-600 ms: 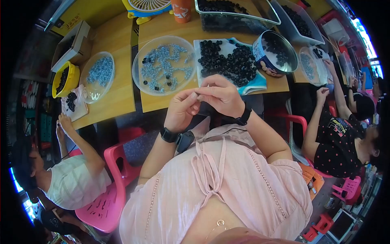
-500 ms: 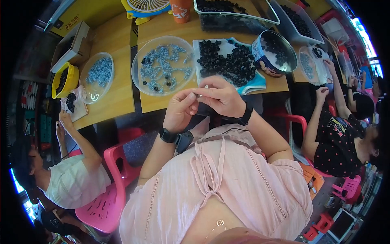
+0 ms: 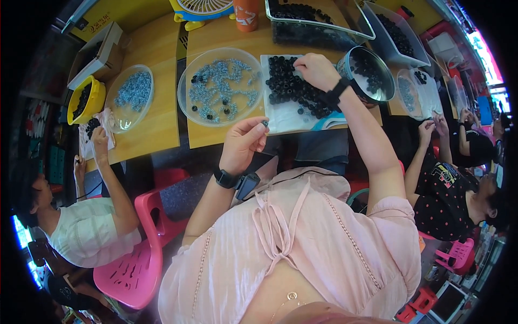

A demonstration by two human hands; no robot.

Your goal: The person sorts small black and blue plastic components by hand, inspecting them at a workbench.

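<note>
My left hand (image 3: 241,144) is closed in a pinch in front of the table edge. A small dark round piece (image 3: 265,123) shows between its thumb and forefinger. My right hand (image 3: 318,71) reaches over a white cloth (image 3: 278,123) with a blue edge, its fingers bent down and together among small black ring-like pieces (image 3: 283,81). Whatever those fingertips pinch is hidden. Left of the cloth lies a round clear tray (image 3: 186,110) with small pale-blue translucent pieces (image 3: 218,81) and several black ones.
A round tin (image 3: 386,65) of black pieces stands right of the cloth. Behind are clear bins (image 3: 324,32), (image 3: 418,54) of black pieces, an orange cup (image 3: 246,15) and a yellow-blue fan (image 3: 202,8). Co-workers sit on both sides; a pink chair (image 3: 143,254) is at left.
My hands have parted: the right moved up and forward onto the black pieces, while the left stays near its place with the small piece. The co-workers' hands have shifted too.
</note>
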